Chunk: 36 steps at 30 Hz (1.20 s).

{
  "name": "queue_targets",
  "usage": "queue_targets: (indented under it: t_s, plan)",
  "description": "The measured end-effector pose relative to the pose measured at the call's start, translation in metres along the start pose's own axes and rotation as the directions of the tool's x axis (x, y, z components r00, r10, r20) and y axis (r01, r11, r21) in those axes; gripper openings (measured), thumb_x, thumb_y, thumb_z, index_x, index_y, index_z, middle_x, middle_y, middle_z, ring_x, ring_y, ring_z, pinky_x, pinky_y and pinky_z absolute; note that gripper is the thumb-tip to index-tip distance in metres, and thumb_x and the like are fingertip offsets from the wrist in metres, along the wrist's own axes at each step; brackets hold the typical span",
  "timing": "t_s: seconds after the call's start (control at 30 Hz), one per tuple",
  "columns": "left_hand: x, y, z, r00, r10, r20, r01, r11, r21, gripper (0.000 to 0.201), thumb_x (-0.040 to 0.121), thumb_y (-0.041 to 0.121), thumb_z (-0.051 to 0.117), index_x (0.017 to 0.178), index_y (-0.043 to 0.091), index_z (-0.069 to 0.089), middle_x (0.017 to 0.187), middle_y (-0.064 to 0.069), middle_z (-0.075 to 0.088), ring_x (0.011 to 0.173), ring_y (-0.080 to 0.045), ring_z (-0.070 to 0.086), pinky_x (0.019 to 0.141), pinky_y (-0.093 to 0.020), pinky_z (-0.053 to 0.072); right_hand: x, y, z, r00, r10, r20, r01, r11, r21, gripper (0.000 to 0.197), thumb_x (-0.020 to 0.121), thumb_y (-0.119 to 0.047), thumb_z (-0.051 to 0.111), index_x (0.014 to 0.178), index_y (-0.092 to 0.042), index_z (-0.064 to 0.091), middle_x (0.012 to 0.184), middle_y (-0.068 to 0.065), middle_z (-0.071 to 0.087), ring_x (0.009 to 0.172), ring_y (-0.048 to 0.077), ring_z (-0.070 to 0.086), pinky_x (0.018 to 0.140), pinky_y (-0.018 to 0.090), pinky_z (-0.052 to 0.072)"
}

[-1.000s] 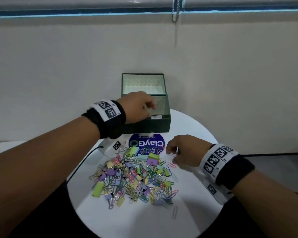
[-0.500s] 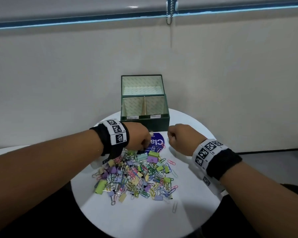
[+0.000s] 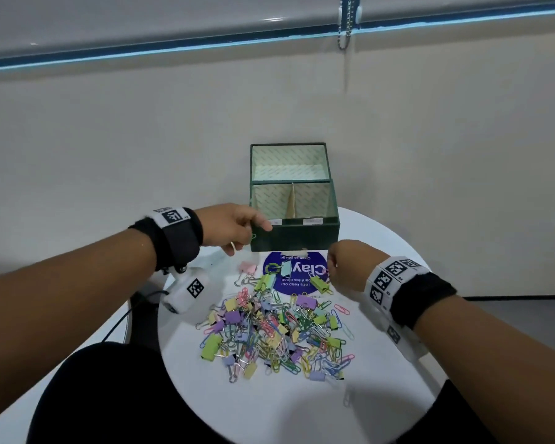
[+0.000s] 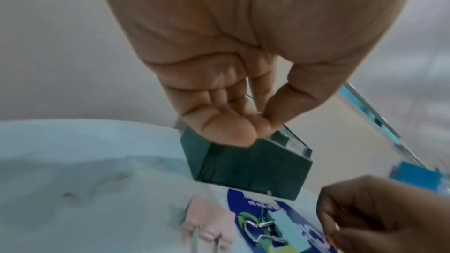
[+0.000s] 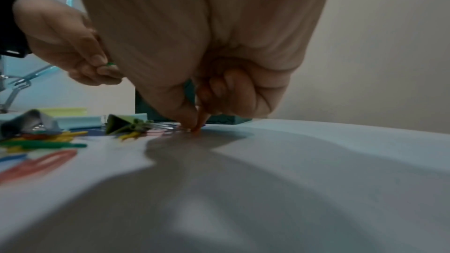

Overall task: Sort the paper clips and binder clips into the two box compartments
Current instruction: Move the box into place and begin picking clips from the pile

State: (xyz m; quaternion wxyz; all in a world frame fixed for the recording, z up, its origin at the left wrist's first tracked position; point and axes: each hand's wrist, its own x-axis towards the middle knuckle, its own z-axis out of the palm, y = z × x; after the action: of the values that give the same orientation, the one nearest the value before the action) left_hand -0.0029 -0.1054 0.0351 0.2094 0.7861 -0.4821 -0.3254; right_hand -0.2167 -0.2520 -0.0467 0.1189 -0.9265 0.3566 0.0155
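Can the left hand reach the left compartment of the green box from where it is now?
Probably yes. The left hand is raised beside the front left corner of the green box, pinching a green paper clip. The lid stands open and nothing covers the left compartment.

Box mouth: both compartments of the green box (image 3: 293, 238) open upward, split by a thin divider (image 3: 291, 201).
Far side: the raised lid (image 3: 289, 161) (upright) walls it off.
Near side: the clip pile (image 3: 276, 328) crowds mid-tabletop.
Near edge: bare tabletop (image 3: 302, 411), one stray paper clip (image 3: 347, 398).
Left approach: left hand (image 3: 234, 227) at the box's corner.
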Motion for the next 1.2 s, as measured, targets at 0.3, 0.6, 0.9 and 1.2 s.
queue_targets:
  t_s: [0.3, 0.6, 0.9, 1.2]
  plan:
    - [-0.006, -0.011, 0.019, 0.993, -0.06, 0.104, 0.012, 0.913, 0.408, 0.003, 0.089, 0.025, 0.068, 0.086, 0.026, 0.069, 0.072, 0.018, 0.056, 0.065, -0.004, 0.047, 0.062, -0.021, 0.038, 0.0, 0.001, -0.016, 0.998, -0.063, -0.011, 0.064, 0.989, 0.133, 0.015, 0.096, -0.022, 0.055, 0.083, -0.024, 0.047, 0.08, -0.001, 0.063, 0.068, 0.014, 0.057, 0.063, 0.027, 0.046]
    - [-0.001, -0.022, 0.026, 0.997, 0.012, 0.08, -0.067, 0.675, 0.735, 0.009, 0.089, 0.04, 0.064, 0.094, 0.036, 0.07, 0.098, 0.014, 0.068, 0.09, -0.01, 0.06, 0.083, -0.029, 0.048, -0.022, -0.028, -0.03, 0.936, -0.349, 0.054, 0.336, 0.927, 0.169, 0.028, 0.097, -0.02, 0.043, 0.069, -0.016, 0.049, 0.071, 0.004, 0.057, 0.066, 0.019, 0.05, 0.065, 0.036, 0.046]
    - [-0.006, -0.028, 0.016, 0.997, 0.047, -0.063, 0.01, 0.717, 0.697, 0.024, 0.093, 0.043, 0.058, 0.114, 0.033, 0.063, 0.109, 0.011, 0.062, 0.099, -0.016, 0.058, 0.078, -0.026, 0.041, -0.002, -0.079, -0.004, 0.931, -0.307, 0.197, 0.318, 0.948, -0.029, 0.019, 0.085, -0.025, 0.067, 0.072, -0.011, 0.067, 0.071, 0.005, 0.066, 0.067, 0.023, 0.064, 0.068, 0.034, 0.058]
    - [-0.009, -0.015, 0.044, 0.994, 0.036, 0.105, -0.099, 0.717, 0.69, 0.035, 0.093, 0.053, 0.058, 0.085, 0.024, 0.075, 0.083, 0.005, 0.07, 0.078, -0.014, 0.063, 0.069, -0.028, 0.047, 0.006, -0.077, -0.003, 0.956, -0.197, 0.218, 0.199, 0.98, 0.017, 0.01, 0.078, -0.016, 0.068, 0.075, -0.006, 0.067, 0.07, 0.008, 0.058, 0.063, 0.02, 0.051, 0.058, 0.028, 0.045]
